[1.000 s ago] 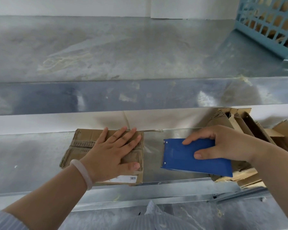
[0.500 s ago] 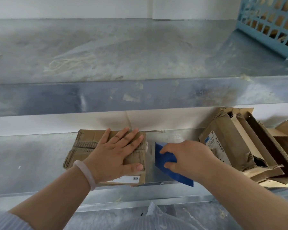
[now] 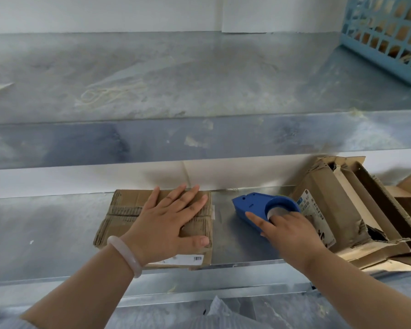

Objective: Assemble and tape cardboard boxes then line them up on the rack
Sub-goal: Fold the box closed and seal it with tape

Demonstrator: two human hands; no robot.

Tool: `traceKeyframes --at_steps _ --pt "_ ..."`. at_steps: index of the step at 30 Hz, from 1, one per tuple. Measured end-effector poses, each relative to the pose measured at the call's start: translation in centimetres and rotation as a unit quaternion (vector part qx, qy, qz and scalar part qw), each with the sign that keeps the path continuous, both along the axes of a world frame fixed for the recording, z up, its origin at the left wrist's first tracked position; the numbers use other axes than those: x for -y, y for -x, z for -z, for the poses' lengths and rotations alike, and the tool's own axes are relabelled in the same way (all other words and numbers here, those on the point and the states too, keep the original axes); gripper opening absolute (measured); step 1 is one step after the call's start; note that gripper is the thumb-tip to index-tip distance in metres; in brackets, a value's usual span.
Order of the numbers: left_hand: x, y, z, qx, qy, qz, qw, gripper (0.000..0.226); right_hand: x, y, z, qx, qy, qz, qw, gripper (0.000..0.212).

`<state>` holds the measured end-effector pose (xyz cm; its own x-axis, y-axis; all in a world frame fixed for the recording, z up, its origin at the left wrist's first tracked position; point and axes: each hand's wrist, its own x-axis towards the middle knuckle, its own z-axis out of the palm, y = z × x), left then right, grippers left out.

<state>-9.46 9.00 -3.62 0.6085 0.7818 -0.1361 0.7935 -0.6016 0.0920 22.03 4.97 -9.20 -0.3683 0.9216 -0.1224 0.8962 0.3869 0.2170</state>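
A small worn cardboard box (image 3: pixel 126 207) lies flat on the lower metal shelf (image 3: pixel 45 229) of the rack. My left hand (image 3: pixel 169 224) presses down on its top with straight, spread fingers. To the right of the box, a blue tape dispenser (image 3: pixel 254 205) rests on the shelf with its round ring facing up. My right hand (image 3: pixel 287 231) holds it, the index finger laid along its side and the other fingers curled into the ring. A bare strip of shelf separates box and dispenser.
A heap of torn, opened cardboard boxes (image 3: pixel 337 200) fills the right end of the lower shelf, just behind my right hand. The upper shelf (image 3: pixel 176 79) overhangs above, with a light blue plastic basket (image 3: pixel 384 36) at its far right.
My right hand carried the blue dispenser leftward toward the box, then turned it so the ring faces up and slipped fingers into the ring. My left hand stayed flat on the box.
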Motion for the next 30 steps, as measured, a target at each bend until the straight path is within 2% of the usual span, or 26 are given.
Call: traceKeyframes --at_steps 2,4,7,10,13,16,18,19,21,23,25,26,28,30 --pt "0.0 0.1 0.0 0.005 0.004 -0.003 1.000 0.082 1.0 0.1 0.8 0.007 0.001 -0.006 1.000 0.095" --pt "0.0 0.1 -0.1 0.010 0.007 -0.004 1.000 0.083 2.3 0.6 1.5 0.025 0.017 -0.005 1.000 0.097" --pt "0.1 0.2 -0.1 0.015 0.004 -0.006 1.000 0.088 3.5 1.8 1.9 0.042 0.048 0.034 0.997 0.086" --pt "0.3 0.6 -0.1 0.018 0.001 -0.011 1.000 0.089 3.9 3.2 2.4 0.015 0.007 0.046 0.999 0.061" --pt "0.4 1.0 -0.1 0.021 0.000 -0.021 1.000 0.088 4.4 3.9 2.5 -0.035 0.019 0.080 0.996 0.063" --pt "0.5 0.9 0.0 0.025 -0.005 -0.021 0.999 0.088 4.1 4.2 2.4 0.019 0.052 0.097 0.994 0.064" --pt "0.6 0.8 0.0 0.032 -0.008 -0.029 0.999 0.091 3.9 4.6 1.8 0.038 0.137 0.121 0.982 0.061" --pt "0.6 0.7 0.0 0.037 -0.010 -0.035 0.999 0.093 3.9 4.9 1.2 0.035 0.144 0.126 0.981 0.058" --pt "0.7 0.6 0.1 0.046 -0.016 -0.050 0.998 0.097 4.5 5.3 -0.1 -0.017 0.095 0.115 0.989 0.040" --pt "0.9 0.5 0.2 0.048 -0.021 -0.061 0.997 0.102 5.4 5.9 -1.4 -0.160 0.016 0.098 0.982 0.021" --pt "1.0 0.4 0.2 0.051 -0.025 -0.069 0.996 0.106 5.6 7.3 -2.7 -0.342 -0.020 0.122 0.931 0.017" --pt "1.0 0.3 0.2 0.052 -0.026 -0.070 0.996 0.107 4.9 8.2 -3.1 -0.438 -0.015 0.150 0.886 0.024" --pt "1.1 0.3 0.2 0.056 -0.025 -0.072 0.996 0.108 2.2 10.2 -4.2 -0.581 0.063 0.262 0.768 0.043" --pt "1.0 0.2 0.3 0.055 -0.022 -0.074 0.996 0.108 -0.6 11.9 -5.0 -0.675 0.182 0.373 0.610 0.051"
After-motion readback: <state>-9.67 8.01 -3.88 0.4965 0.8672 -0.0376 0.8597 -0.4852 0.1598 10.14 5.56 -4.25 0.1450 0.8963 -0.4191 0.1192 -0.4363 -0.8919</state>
